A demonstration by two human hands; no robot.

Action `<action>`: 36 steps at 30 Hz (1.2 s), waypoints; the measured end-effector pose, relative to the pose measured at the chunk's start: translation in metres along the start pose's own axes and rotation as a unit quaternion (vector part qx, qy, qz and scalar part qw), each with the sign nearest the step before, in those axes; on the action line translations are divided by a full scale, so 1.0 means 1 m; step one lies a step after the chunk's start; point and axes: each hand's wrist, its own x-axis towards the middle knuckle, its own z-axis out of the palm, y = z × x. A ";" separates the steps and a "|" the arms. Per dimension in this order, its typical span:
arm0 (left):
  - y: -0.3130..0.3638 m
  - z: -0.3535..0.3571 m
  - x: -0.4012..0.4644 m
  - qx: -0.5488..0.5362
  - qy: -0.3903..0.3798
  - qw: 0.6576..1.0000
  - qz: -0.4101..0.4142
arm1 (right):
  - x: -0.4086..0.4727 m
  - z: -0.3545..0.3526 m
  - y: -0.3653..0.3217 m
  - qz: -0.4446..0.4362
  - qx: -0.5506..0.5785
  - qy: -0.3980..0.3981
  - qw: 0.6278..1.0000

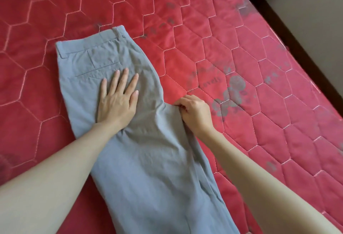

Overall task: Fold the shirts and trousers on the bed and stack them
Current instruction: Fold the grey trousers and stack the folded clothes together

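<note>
**Grey trousers laid lengthwise on the red bed, one hand flat, one pinching the crotch edge**

The grey trousers [141, 141] lie on the red quilted bed [241, 104], folded leg over leg, with their long axis running from the waistband in the upper left of the frame down to the bottom centre. The waistband end points up and away; a back pocket faces up just below it. The legs run off the bottom edge of the frame, so their hems are cut off.

The left hand [118, 102] lies flat on the seat of the trousers, fingers spread and straight, palm pressing the cloth. The right hand [194, 113] sits at the right edge of the trousers where the crotch juts out, its fingers curled and pinching a bunched fold of the grey cloth; the fingertips are tucked under and hard to make out.

Open red quilt spreads on all sides of the trousers, widest toward the right and top. The bed's right edge runs diagonally down the right of the frame, with a dark frame [304, 63] and pale floor [315, 11] beyond. Faded grey print [230, 92] marks the quilt near the right hand; its wording is blurred
</note>
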 end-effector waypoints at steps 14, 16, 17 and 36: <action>0.002 -0.001 0.001 0.017 -0.016 1.000 -0.016 | -0.010 -0.013 0.032 0.111 0.020 0.049 0.992; 0.002 -0.001 0.001 0.016 -0.015 1.000 -0.014 | -0.006 -0.016 0.029 0.140 0.027 0.009 0.990; 0.002 0.000 0.002 0.015 -0.013 1.000 -0.013 | -0.004 -0.018 0.027 0.164 0.031 -0.015 0.986; 0.004 0.001 0.003 -0.007 -0.033 0.999 -0.025 | 0.006 0.008 0.056 0.165 -0.224 -0.048 0.959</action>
